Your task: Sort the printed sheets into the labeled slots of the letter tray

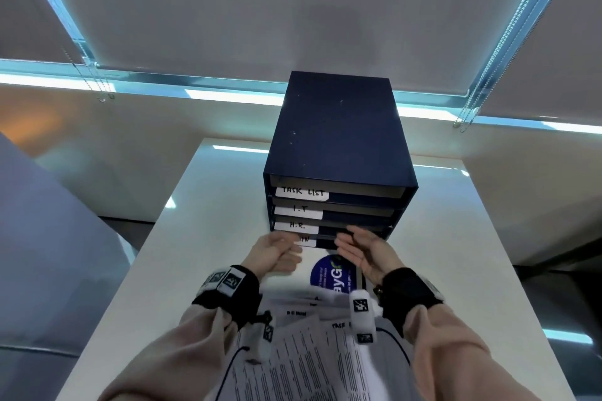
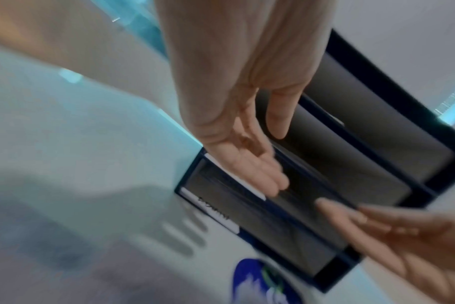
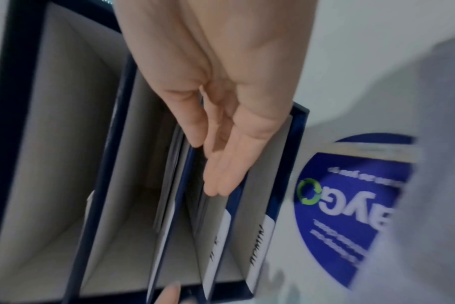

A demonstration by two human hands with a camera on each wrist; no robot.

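Note:
A dark blue letter tray (image 1: 338,133) stands on the white table, its slots labelled TASK LIST (image 1: 303,193), I.T (image 1: 299,210), H.R. (image 1: 296,226) and a bottom label partly hidden by my left hand (image 1: 283,251). That hand and my right hand (image 1: 358,246) hover side by side at the two lowest slots, fingers straight, holding nothing. In the left wrist view my left hand (image 2: 249,156) points at the slot fronts. The right wrist view shows my right hand (image 3: 226,156) at a slot mouth, beside sheet edges (image 3: 169,185) inside a slot. Loose printed sheets (image 1: 303,355) lie fanned between my forearms.
A round blue sticker (image 1: 329,273) sits on the table (image 1: 456,254) just in front of the tray. Bare table runs along both sides of the tray. Grey roller blinds (image 1: 228,10) hang behind, and a grey padded seat (image 1: 49,238) stands at the left.

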